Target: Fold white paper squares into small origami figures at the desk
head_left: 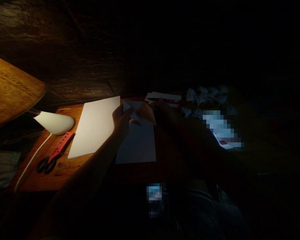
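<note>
left hand (120,119): pinching | right hand (162,105): in shadow | forearms (100,152): extended forward

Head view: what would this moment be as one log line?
left hand: holding folded paper | right hand: at paper's right edge, grip too dark to tell | table: white sheets, lit lamp

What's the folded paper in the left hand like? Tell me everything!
The folded paper looks thin, pale on the left and shadowy brown on the right, with creases and a pointed corner at lower right. The left hand pinches its left side; the right hand is at its upper right, too dark to tell its grip. It overlaps a white sheet in view; touching, I can't tell.
</note>
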`<act>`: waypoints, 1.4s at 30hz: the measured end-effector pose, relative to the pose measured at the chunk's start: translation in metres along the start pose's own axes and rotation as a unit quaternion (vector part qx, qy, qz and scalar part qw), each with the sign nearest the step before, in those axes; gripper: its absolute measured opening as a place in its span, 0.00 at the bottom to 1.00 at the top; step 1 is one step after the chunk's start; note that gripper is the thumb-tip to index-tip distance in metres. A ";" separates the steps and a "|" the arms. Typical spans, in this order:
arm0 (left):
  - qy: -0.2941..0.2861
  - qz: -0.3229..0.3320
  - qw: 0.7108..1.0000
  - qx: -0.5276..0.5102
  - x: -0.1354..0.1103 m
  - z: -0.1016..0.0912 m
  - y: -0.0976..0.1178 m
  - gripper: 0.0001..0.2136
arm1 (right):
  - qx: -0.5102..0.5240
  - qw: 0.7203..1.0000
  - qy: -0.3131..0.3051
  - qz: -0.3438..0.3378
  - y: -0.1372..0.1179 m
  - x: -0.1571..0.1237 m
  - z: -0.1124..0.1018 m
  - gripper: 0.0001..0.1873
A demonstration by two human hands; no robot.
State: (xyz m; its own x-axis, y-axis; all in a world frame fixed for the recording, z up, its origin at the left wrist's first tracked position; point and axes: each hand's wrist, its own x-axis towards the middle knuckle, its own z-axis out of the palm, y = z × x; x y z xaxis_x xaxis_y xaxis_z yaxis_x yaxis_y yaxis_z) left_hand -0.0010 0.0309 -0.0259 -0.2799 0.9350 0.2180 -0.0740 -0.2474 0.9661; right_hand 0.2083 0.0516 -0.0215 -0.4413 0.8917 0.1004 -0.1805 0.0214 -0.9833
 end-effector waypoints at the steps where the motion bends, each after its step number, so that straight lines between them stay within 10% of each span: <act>1: 0.009 0.000 1.000 -0.013 0.002 -0.001 -0.001 0.12 | 0.026 1.000 -0.010 -0.002 0.001 0.001 -0.001 0.42; 9: 0.031 -0.035 0.997 -0.060 0.006 0.000 0.001 0.17 | -0.013 0.998 -0.042 -0.042 -0.007 -0.003 -0.002 0.33; 14: -0.015 -0.025 0.999 -0.045 0.001 0.004 0.005 0.19 | -0.098 0.994 0.055 -0.003 -0.011 -0.006 0.001 0.18; 28: -0.151 -0.146 0.977 -0.043 -0.009 0.009 0.012 0.14 | -0.103 0.987 0.092 -0.087 0.007 0.009 -0.009 0.20; 42: -0.129 -0.032 0.991 0.028 -0.010 0.007 0.003 0.16 | -0.090 0.993 0.040 -0.064 0.003 0.006 -0.002 0.16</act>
State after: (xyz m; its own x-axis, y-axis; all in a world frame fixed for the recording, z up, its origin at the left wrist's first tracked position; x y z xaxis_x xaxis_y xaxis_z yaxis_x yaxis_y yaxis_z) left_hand 0.0087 0.0227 -0.0238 -0.0226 0.9839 0.1770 -0.0292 -0.1776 0.9837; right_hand 0.2069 0.0579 -0.0241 -0.3518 0.9097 0.2207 -0.0665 0.2109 -0.9752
